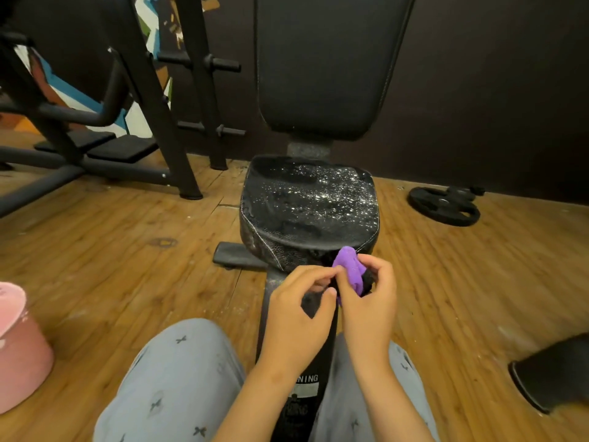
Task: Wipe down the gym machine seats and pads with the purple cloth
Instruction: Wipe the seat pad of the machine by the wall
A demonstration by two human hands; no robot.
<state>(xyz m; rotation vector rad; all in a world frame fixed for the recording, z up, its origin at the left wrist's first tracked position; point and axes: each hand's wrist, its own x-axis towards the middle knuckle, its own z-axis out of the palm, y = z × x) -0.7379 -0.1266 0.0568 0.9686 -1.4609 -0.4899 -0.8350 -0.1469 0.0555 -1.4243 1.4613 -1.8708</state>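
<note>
L hand (298, 320), R hand (369, 306): fingers tight on purple cloth (349, 266) by seat (306, 199).

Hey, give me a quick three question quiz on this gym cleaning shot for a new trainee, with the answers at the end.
1. True or false: the seat is dry and spotless.
2. Fill in: the round black thing lying on the floor to the right of the seat is a weight ____.
3. Where is the purple cloth? A) spread flat across the seat B) bunched between the left hand and right hand by the seat's front edge C) dropped on the floor
Key: 1 false, droplets speckle it. 2 plate. 3 B.
</note>
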